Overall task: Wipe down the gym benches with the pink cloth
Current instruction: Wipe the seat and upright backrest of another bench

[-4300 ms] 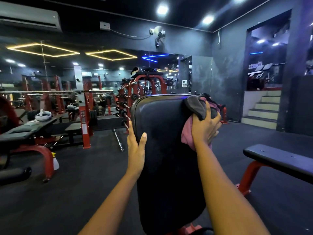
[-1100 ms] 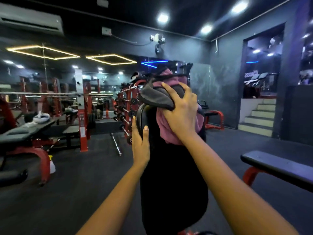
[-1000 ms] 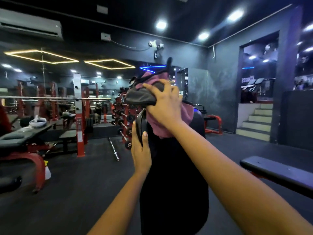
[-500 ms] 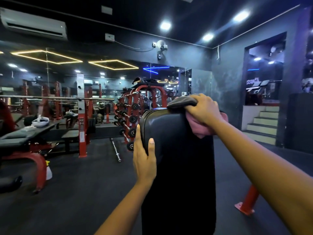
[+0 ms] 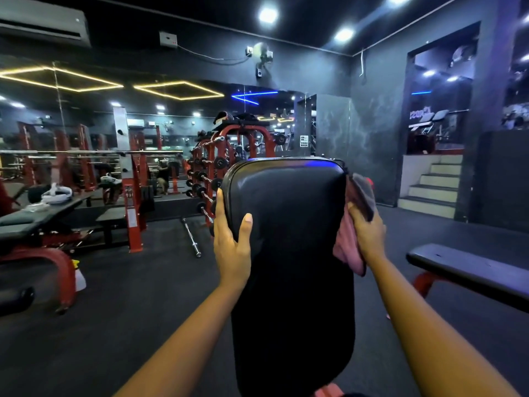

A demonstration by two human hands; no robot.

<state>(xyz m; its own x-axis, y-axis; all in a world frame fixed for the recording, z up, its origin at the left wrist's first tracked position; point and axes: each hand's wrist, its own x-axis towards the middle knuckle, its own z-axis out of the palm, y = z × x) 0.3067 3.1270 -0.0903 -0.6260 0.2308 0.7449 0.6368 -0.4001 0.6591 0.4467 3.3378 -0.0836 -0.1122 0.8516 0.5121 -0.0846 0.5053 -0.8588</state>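
A black padded bench backrest point(image 5: 289, 253) stands upright right in front of me. My left hand point(image 5: 232, 242) grips its left edge, thumb on the front face and fingers behind. Against the backrest's right edge my right hand point(image 5: 367, 233) presses the pink cloth point(image 5: 347, 247). The cloth is bunched, with a grey fold sticking up above my fingers. Part of it hangs below my palm.
A flat black bench point(image 5: 469, 270) on red legs stands to the right. At left are another bench point(image 5: 37, 219), a red rack post point(image 5: 133, 213), a spray bottle point(image 5: 80, 276) and a barbell point(image 5: 190, 237) on the floor. A dumbbell rack point(image 5: 211, 173) and stairs point(image 5: 432, 187) lie behind.
My right hand has slid the cloth from the backrest's top right corner down along its right edge. The left hand keeps its hold on the left edge.
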